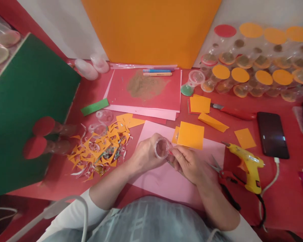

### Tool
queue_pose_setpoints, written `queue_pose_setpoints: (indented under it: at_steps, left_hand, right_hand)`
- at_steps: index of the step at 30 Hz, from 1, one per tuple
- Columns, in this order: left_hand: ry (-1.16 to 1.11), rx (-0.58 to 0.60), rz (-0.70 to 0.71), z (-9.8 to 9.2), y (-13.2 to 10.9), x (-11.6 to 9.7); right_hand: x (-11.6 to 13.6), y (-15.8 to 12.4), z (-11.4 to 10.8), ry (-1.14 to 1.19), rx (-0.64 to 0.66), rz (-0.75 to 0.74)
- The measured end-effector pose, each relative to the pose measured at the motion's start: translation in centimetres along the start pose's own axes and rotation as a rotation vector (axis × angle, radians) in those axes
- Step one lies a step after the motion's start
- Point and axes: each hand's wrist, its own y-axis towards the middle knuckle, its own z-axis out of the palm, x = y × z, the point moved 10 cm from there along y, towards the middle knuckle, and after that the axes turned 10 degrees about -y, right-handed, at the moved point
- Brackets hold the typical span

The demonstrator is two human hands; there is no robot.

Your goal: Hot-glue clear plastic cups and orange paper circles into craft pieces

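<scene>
My left hand (pixel 148 151) is closed around a clear plastic bottle piece (pixel 162 148), its round open rim turned up towards me. Close against the rim's right side, my right hand (pixel 188 163) is closed with thumb and finger pinched. A bit of red shows at its fingertips, too small to name. Both hands are above a pink paper sheet (pixel 156 185). Just beyond them lies an orange paper square (pixel 191 135), partly over another small orange piece.
Orange paper scraps (pixel 103 144) are heaped at left, near a green board (pixel 27 111). A yellow glue gun (pixel 249 164), red-handled scissors (pixel 226 174), a red knife (pixel 237 112) and a phone (pixel 272 134) lie at right. Bottle-top hourglass shapes (pixel 265 77) stand at the back right.
</scene>
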Motion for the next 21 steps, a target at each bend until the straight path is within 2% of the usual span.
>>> queue_pose_setpoints:
  at_steps: [8, 17, 21]
  left_hand:
    - [0.174, -0.041, 0.04, 0.3, 0.1, -0.3]
    - [0.364, -0.229, 0.326, 0.6, -0.9, -1.3]
    - [0.41, -0.238, 0.376, 0.5, -1.4, -2.2]
  right_hand:
    - [-0.6, 0.0, -0.3, -0.117, -0.046, 0.013]
    - [0.5, 0.0, -0.9, -0.299, -0.101, -0.021]
    - [1.0, -0.1, -0.8, -0.404, -0.144, -0.048]
